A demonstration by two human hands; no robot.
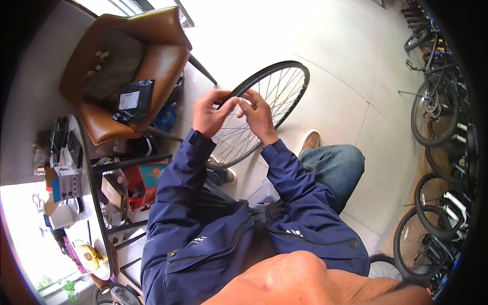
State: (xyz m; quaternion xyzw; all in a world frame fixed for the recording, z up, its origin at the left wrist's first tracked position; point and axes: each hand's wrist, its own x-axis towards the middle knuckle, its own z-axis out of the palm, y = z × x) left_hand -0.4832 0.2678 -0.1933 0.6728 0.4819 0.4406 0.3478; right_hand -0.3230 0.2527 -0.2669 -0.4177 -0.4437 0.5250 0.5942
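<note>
A spoked bicycle wheel (300,96) with a black outer ring leans in front of me, its lower edge down between my feet. My left hand (209,113) is closed on the ring at its near left side, fingers curled over the edge and thumb on the inner side. Right beside it, my right hand (259,117) pinches the same stretch of ring, with its thumb close to the left thumb. What lies between the two thumbs is too small to make out. Part of the spokes is hidden behind my hands.
A brown leather chair (168,66) holding a black plastic parcel (134,100) stands at the left. Below it, a shelved table (86,152) carries boxes and small items. Several bicycles (434,109) line the right side. Pale floor tiles (351,66) lie beyond the wheel.
</note>
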